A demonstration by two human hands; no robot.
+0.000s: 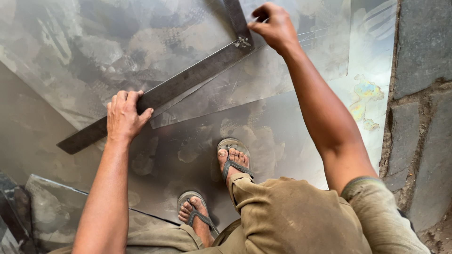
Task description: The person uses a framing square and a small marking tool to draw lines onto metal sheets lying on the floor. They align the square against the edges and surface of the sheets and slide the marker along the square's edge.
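A dark steel square (188,80) lies on grey sheet metal (108,42), its long arm running from lower left to the corner at upper middle. My left hand (123,115) presses down on the long arm near its lower end, fingers curled over the edge. My right hand (272,26) is up beside the square's corner, fingers pinched together on a thin scriber-like tool that is barely visible, its tip against the sheet. A smaller cut sheet (245,87) lies under the square's inner angle.
I squat on the sheets; both feet in sandals (233,160) (195,214) rest on a lower sheet (179,155). A stone-paved floor (423,94) borders the sheets on the right. More sheet edges overlap at the lower left (47,207).
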